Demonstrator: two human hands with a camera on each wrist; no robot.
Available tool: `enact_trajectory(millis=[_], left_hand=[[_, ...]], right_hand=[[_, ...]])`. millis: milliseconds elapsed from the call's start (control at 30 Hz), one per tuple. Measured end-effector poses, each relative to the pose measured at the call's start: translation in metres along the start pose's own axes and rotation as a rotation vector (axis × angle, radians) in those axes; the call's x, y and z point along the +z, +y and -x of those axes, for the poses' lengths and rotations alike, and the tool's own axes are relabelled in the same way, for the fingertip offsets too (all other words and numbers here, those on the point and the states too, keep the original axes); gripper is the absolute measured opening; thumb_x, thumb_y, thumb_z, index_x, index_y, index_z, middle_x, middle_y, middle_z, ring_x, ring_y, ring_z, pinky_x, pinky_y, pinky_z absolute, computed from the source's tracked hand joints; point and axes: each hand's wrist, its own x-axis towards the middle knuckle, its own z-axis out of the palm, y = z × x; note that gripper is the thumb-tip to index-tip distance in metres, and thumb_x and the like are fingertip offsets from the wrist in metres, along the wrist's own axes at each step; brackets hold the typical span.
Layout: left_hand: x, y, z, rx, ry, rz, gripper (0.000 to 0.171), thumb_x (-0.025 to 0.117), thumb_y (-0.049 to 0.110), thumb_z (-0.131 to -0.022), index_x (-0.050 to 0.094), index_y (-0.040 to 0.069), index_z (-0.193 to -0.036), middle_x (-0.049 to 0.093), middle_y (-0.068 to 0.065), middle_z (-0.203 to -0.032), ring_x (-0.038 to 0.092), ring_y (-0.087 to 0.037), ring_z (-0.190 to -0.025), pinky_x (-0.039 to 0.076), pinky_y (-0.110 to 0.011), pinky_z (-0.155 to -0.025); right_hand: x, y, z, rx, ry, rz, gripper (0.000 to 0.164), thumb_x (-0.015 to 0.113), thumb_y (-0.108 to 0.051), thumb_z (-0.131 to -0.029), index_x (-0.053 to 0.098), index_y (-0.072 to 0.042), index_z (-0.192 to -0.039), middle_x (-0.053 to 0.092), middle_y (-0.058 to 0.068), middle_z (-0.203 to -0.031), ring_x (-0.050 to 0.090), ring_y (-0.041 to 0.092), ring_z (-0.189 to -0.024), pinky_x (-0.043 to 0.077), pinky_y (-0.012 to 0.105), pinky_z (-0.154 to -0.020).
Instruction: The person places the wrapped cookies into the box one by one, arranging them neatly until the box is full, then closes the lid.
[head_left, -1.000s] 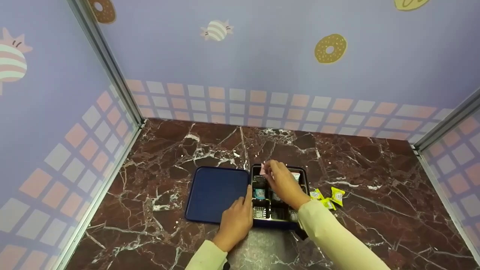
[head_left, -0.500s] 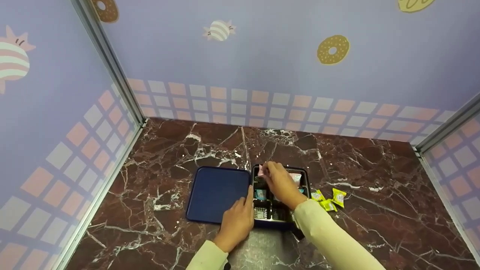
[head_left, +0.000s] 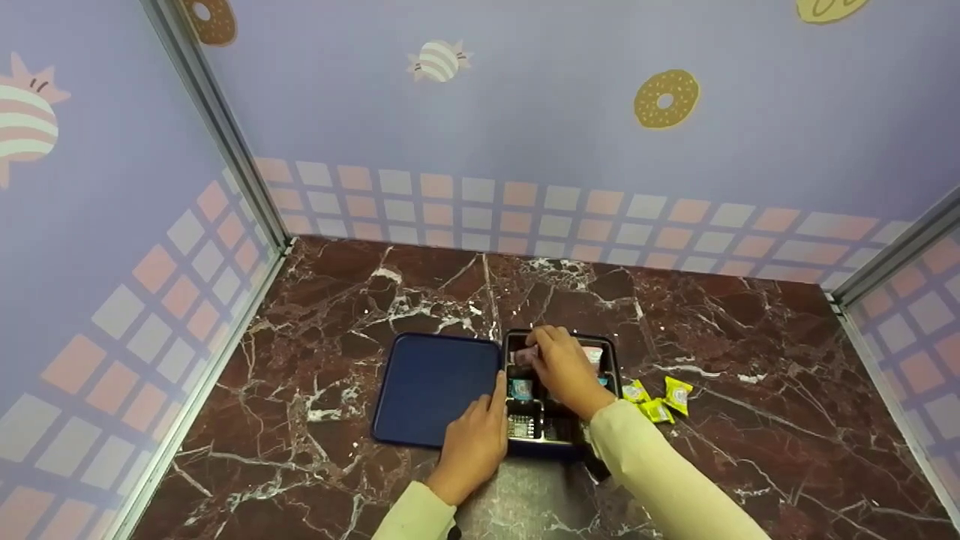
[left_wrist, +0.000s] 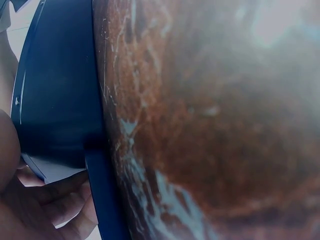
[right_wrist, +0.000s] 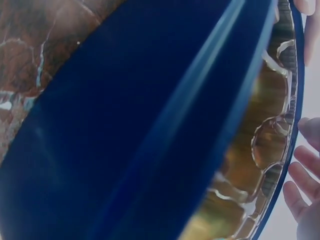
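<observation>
A blue box (head_left: 547,450) with a black divided tray stands near the front of the marble surface. My right hand (head_left: 570,371) is over its back left compartment and pinches a small pink wrapped candy (head_left: 526,356). My left hand (head_left: 474,442) rests against the box's left side, index finger straight along the rim; in the right wrist view the left hand's fingers (right_wrist: 302,175) lie spread at the rim. A blue-wrapped candy (head_left: 520,388) sits in the middle left compartment and a pink one (head_left: 593,356) at the back right. My right hand hides the tray's middle.
A flat dark blue lid (head_left: 435,386) lies left of the box; part of it is under my left hand. Three yellow-wrapped candies (head_left: 656,410) lie together right of the box. Patterned purple panels (head_left: 480,112) stand behind and at both sides.
The pink candy in my right hand has come down from the back left rim into the back left compartment. My left hand stays at the box's side.
</observation>
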Motion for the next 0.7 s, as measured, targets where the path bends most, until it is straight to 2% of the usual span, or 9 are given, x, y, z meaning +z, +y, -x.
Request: enact_trajectory(millis=[133, 467, 700], left_hand=[[0.0, -0.001, 0.0, 0.003, -0.004, 0.002, 0.056, 0.058, 0.02, -0.094, 0.042, 0.007, -0.146, 0.062, -0.006, -0.082, 0.06, -0.021, -0.066, 0.047, -0.036, -0.048], [0.0, 0.0, 0.0, -0.002, -0.016, 0.01, 0.056, 0.057, 0.021, -0.095, 0.04, 0.008, -0.147, 0.064, -0.007, -0.085, 0.061, -0.021, -0.067, 0.048, -0.036, -0.048], [0.0, 0.001, 0.0, -0.005, 0.006, 0.025, 0.052, 0.055, 0.02, -0.096, 0.043, 0.008, -0.146, 0.062, -0.006, -0.081, 0.059, -0.021, -0.065, 0.047, -0.037, -0.048]], right_hand=[[-0.002, 0.002, 0.001, -0.001, 0.005, 0.01, 0.014, 0.073, -0.007, -0.084, 0.064, -0.005, -0.094, 0.064, 0.007, -0.096, 0.056, 0.026, -0.085, 0.048, 0.043, -0.075], [-0.011, 0.011, 0.006, -0.007, -0.014, 0.028, 0.007, 0.07, -0.004, -0.086, 0.068, -0.006, -0.092, 0.066, 0.007, -0.1, 0.059, 0.028, -0.093, 0.049, 0.047, -0.084], [-0.015, 0.016, 0.01, 0.018, -0.005, 0.019, 0.006, 0.07, -0.006, -0.086, 0.068, -0.006, -0.091, 0.067, 0.006, -0.099, 0.059, 0.029, -0.095, 0.048, 0.048, -0.085]])
